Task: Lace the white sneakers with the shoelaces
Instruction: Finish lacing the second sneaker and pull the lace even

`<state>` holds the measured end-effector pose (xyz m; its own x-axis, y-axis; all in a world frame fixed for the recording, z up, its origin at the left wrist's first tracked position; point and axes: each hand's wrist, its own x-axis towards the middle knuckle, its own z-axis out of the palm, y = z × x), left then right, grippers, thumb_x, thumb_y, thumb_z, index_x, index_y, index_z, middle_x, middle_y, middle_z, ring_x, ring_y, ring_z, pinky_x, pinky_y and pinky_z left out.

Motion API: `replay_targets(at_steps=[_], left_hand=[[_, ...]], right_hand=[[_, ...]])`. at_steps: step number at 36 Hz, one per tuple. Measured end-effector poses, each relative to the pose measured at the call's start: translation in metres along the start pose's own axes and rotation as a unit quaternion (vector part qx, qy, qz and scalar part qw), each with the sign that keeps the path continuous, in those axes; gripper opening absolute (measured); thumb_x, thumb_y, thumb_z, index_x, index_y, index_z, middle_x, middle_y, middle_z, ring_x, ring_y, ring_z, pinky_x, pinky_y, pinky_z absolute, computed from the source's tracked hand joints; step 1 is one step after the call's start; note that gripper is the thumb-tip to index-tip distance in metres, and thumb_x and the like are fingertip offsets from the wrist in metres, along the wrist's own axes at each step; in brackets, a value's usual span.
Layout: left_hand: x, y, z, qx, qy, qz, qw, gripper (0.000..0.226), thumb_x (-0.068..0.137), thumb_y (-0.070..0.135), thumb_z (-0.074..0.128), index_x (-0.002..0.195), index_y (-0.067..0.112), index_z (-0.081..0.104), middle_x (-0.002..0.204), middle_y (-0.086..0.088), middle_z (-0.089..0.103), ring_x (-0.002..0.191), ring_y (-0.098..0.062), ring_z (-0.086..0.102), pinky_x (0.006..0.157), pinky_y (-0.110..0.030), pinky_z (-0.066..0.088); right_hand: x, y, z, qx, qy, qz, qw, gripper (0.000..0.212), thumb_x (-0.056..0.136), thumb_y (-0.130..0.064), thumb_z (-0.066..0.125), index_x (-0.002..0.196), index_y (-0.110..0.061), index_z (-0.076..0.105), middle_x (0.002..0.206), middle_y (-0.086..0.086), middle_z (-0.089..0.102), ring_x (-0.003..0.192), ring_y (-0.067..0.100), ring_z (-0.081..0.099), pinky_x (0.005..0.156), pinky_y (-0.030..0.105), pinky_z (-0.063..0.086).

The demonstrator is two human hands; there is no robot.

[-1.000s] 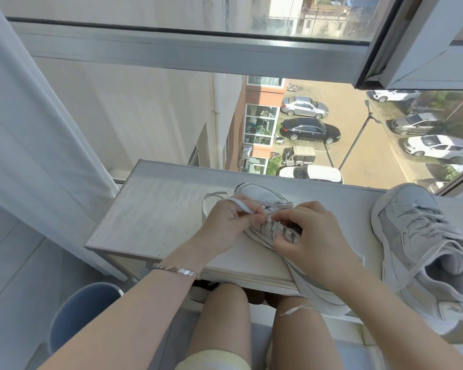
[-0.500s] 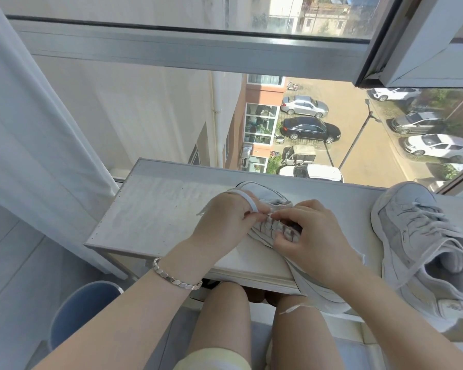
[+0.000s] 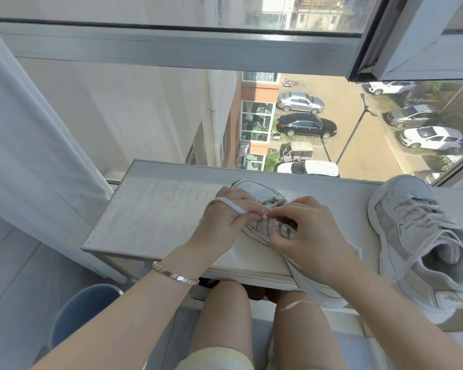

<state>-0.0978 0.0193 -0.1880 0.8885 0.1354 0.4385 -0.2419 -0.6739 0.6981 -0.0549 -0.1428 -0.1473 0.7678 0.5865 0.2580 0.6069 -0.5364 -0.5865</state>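
Sneaker (image 3: 262, 194) on table (image 3: 155, 209) under both hands; left hand (image 3: 225, 222) pinches lace (image 3: 233, 205) looped over it; right hand (image 3: 308, 231) grips sneaker's eyelets.

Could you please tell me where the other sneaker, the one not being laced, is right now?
In the head view the other sneaker lies at the right end of the white table, just right of the right hand.
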Motion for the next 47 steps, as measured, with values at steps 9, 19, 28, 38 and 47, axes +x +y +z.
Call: replay_targets(at_steps=[9, 19, 28, 38, 47], left_hand=[[0.001, 0.012, -0.003, -0.152, 0.024, -0.126, 0.98, 0.02, 0.071, -0.002, 0.075, 0.078, 0.016, 0.077, 0.082, -0.008, 0.071, 0.082, -0.015, 0.064, 0.076, -0.031, 0.053], [-0.013, 0.028, 0.007, -0.155, 0.144, -0.213, 0.954, 0.031, 0.071, 0.003, 0.078, 0.071, 0.034, 0.069, 0.078, 0.013, 0.069, 0.068, 0.001, 0.059, 0.06, -0.009, 0.044], [-0.015, 0.026, 0.014, -0.152, 0.165, -0.203, 0.953, 0.025, 0.073, 0.007, 0.077, 0.075, 0.031, 0.071, 0.079, 0.009, 0.071, 0.076, -0.01, 0.064, 0.07, -0.02, 0.051], [-0.011, 0.013, 0.015, -0.053, 0.1, -0.02, 0.993, 0.018, 0.084, 0.021, 0.057, 0.09, 0.03, 0.071, 0.09, 0.023, 0.058, 0.092, 0.004, 0.057, 0.083, -0.015, 0.046], [-0.007, 0.004, -0.003, 0.022, 0.002, 0.018, 1.0, 0.023, 0.088, 0.021, 0.053, 0.093, 0.011, 0.073, 0.093, 0.012, 0.054, 0.093, 0.002, 0.046, 0.085, -0.007, 0.036]], right_hand=[[0.0, 0.0, -0.001, -0.008, -0.003, -0.005, 1.0, 0.034, 0.064, -0.026, 0.053, 0.089, -0.019, 0.075, 0.07, -0.016, 0.06, 0.084, 0.011, 0.043, 0.078, 0.034, 0.039], [0.001, -0.001, -0.002, -0.013, -0.02, -0.003, 1.0, 0.024, 0.071, -0.018, 0.065, 0.093, -0.017, 0.075, 0.078, -0.006, 0.068, 0.092, 0.019, 0.052, 0.081, 0.034, 0.038], [0.0, -0.002, 0.0, -0.008, -0.009, 0.005, 1.0, 0.034, 0.064, -0.025, 0.053, 0.089, -0.017, 0.076, 0.076, -0.005, 0.07, 0.089, 0.02, 0.054, 0.078, 0.033, 0.039], [-0.001, -0.004, 0.004, -0.001, -0.006, 0.015, 1.0, 0.036, 0.062, -0.025, 0.053, 0.089, -0.016, 0.076, 0.076, -0.005, 0.07, 0.091, 0.022, 0.055, 0.08, 0.035, 0.041], [-0.001, -0.005, 0.002, 0.006, -0.02, 0.017, 1.0, 0.038, 0.064, -0.026, 0.051, 0.093, -0.019, 0.075, 0.078, -0.006, 0.069, 0.092, 0.016, 0.051, 0.083, 0.033, 0.039]])
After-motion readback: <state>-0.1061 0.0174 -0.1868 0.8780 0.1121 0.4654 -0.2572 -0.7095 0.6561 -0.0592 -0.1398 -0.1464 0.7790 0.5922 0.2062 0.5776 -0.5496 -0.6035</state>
